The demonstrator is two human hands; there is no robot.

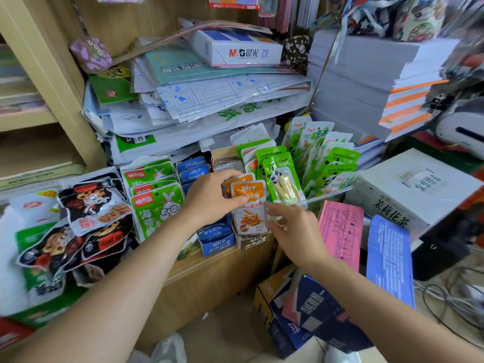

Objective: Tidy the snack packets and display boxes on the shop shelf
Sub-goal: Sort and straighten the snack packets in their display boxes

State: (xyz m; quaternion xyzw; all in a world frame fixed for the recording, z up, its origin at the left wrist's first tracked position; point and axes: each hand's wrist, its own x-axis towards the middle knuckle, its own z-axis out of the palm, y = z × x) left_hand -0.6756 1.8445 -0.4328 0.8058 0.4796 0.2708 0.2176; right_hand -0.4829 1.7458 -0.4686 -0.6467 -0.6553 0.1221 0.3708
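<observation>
Cluttered shop corner: a wooden shelf (209, 268) at mid-frame carries the snack stock, with stationery heaped above it.

Location of item: the orange packets (250, 205) stand upright at frame centre, in the front end of a pale display box (252, 242) at the shelf edge. A blue display box (217, 243) sits just left of it, and green panda packets (281, 179) lean just to the upper right.

Hands: the left hand (209, 195) pinches the upper part of the orange packets, fingers over the back and thumb on the front face. The right hand (293, 226) has loosely bent fingers at the front packet's right edge. Whether it grips or only touches cannot be told.

Assessment: the step appears to be squaring the orange packets and seating them in their box.

Recommendations:
- Keep the left-hand pinch high so the stack hangs straight.
- Use the right hand as a side guide to align the edges before lowering.
- Seat the bottoms inside the box walls, not on the rim.
- Avoid nudging the leaning panda packets, which look liable to topple.
</observation>
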